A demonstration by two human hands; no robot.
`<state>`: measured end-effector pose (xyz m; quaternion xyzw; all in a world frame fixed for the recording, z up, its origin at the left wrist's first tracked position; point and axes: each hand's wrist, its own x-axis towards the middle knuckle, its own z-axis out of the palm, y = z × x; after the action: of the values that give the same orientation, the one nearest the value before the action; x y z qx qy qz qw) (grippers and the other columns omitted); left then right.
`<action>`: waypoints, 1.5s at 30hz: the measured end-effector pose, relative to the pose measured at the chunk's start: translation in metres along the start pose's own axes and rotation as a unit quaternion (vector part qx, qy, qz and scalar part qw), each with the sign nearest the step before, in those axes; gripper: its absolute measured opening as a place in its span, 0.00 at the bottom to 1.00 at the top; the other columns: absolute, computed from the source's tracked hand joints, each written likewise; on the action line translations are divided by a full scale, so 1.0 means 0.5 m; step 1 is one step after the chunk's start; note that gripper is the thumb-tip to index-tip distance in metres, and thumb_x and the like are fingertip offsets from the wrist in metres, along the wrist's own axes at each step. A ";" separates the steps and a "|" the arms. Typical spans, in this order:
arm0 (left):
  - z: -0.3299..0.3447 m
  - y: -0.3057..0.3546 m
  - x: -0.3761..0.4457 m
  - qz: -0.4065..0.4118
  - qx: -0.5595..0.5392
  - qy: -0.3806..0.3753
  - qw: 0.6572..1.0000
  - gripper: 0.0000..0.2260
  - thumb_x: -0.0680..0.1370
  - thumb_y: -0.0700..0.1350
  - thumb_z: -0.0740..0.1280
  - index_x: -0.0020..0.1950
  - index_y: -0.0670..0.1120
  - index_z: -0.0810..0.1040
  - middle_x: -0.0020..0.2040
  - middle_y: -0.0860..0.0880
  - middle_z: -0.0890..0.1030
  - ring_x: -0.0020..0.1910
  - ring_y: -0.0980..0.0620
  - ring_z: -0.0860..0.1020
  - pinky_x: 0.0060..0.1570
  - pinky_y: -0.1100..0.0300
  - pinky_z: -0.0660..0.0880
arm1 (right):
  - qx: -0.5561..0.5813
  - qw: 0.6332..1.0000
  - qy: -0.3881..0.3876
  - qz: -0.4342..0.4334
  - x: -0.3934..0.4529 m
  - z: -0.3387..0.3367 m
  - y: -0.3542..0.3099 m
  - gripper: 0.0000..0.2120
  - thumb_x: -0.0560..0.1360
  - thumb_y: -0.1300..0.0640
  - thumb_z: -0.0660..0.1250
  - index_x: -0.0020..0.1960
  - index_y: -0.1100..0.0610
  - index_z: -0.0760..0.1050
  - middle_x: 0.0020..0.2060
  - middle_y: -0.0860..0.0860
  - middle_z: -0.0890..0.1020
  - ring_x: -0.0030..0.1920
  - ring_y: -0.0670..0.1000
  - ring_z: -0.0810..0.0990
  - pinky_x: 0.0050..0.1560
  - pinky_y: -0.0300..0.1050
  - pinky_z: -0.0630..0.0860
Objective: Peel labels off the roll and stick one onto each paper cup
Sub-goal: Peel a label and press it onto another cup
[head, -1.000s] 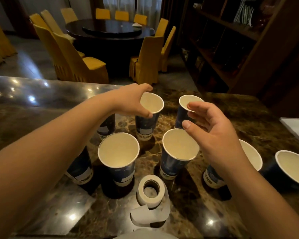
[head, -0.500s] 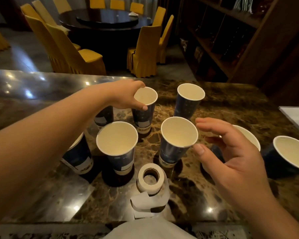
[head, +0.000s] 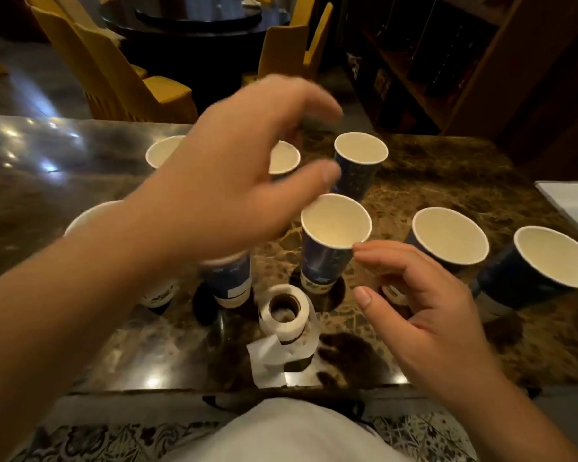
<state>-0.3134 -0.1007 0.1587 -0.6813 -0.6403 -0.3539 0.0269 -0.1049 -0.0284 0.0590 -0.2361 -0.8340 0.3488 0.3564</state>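
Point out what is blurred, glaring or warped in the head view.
Head view: left hand smeared by motion blur; right hand and label roll fairly sharp; bright glare spots on the marble counter; room dim; wide-angle lens tilts the outer cup outward.

free: bare tabletop (head: 414,331) right of the label roll (head: 283,314), near edge | blocked: upright paper cups (head: 336,228) crowd the middle, narrow gaps between | left hand (head: 234,181) above the cups | right hand (head: 421,308) just beside centre cup
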 end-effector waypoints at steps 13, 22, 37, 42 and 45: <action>0.306 -0.035 -0.237 -0.187 0.179 -0.265 0.929 0.27 0.71 0.68 0.63 0.62 0.52 0.66 0.62 0.53 0.72 0.64 0.51 0.66 0.60 0.50 0.62 | 0.001 0.905 -0.213 0.368 -0.067 0.113 0.133 0.17 0.77 0.62 0.64 0.64 0.49 0.74 0.48 0.43 0.81 0.48 0.44 0.80 0.53 0.45 0.80; 0.275 -0.048 -0.225 -0.315 -0.029 -0.171 0.933 0.22 0.78 0.49 0.66 0.68 0.58 0.62 0.55 0.58 0.79 0.54 0.54 0.78 0.59 0.53 0.72 | 0.074 0.918 -0.169 0.351 -0.074 0.117 0.112 0.15 0.77 0.60 0.67 0.59 0.45 0.78 0.52 0.43 0.81 0.51 0.44 0.81 0.56 0.44 0.80; 0.230 -0.066 -0.280 -0.331 -0.398 -0.142 0.844 0.27 0.74 0.35 0.70 0.59 0.65 0.67 0.57 0.53 0.81 0.57 0.47 0.80 0.52 0.52 0.80 | 0.420 0.794 0.044 0.437 -0.080 0.133 0.042 0.16 0.74 0.63 0.69 0.59 0.51 0.74 0.44 0.53 0.86 0.44 0.50 0.84 0.44 0.44 0.78; 0.230 -0.069 -0.286 -0.332 -0.424 -0.154 0.829 0.20 0.72 0.41 0.72 0.58 0.60 0.71 0.58 0.54 0.80 0.57 0.49 0.80 0.51 0.53 0.80 | 0.425 0.803 0.064 0.413 -0.077 0.140 0.044 0.21 0.73 0.69 0.68 0.61 0.52 0.72 0.44 0.55 0.85 0.47 0.53 0.86 0.44 0.45 0.81; 0.228 -0.072 -0.281 -0.348 -0.468 -0.139 0.800 0.18 0.70 0.47 0.72 0.58 0.50 0.72 0.50 0.53 0.83 0.49 0.52 0.82 0.45 0.59 0.78 | 0.367 0.849 0.047 0.377 -0.079 0.142 0.042 0.22 0.73 0.70 0.68 0.60 0.50 0.72 0.45 0.56 0.84 0.48 0.55 0.85 0.46 0.47 0.82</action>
<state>-0.2845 -0.1583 -0.0143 -0.3840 -0.5877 -0.4976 -0.5094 -0.1304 -0.0696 -0.0093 -0.4007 -0.4744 0.7256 0.2966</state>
